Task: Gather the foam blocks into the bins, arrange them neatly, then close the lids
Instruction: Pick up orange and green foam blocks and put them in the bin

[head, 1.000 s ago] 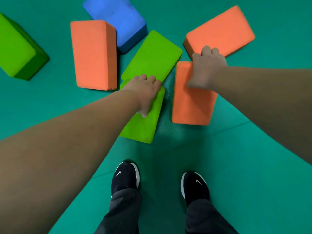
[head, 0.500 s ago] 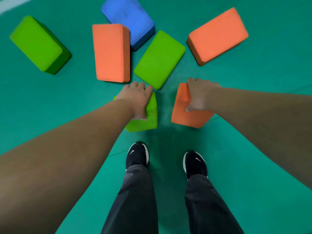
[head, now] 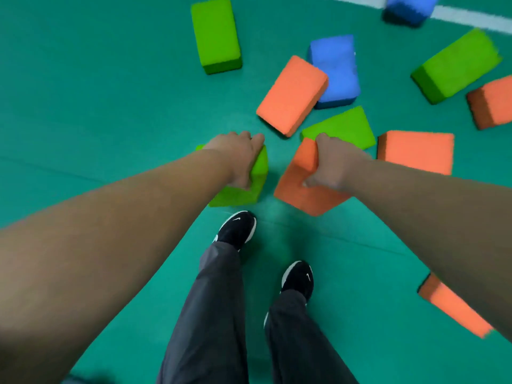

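Fingers (head: 256, 139) of the left hand (head: 238, 159) curl round a green rectangular foam block (head: 238, 196); the right hand (head: 336, 164) grips an orange rectangular foam block (head: 302, 196). Both lay flat a second ago; now they seem lifted near the black shoes (head: 235, 228), ready for carrying. No bins show.

Teal floor (head: 97, 106), white line (head: 465, 18), scattered green blocks (head: 216, 34), orange blocks (head: 415, 152), blue blocks (head: 336, 70), black shoes (head: 237, 227)
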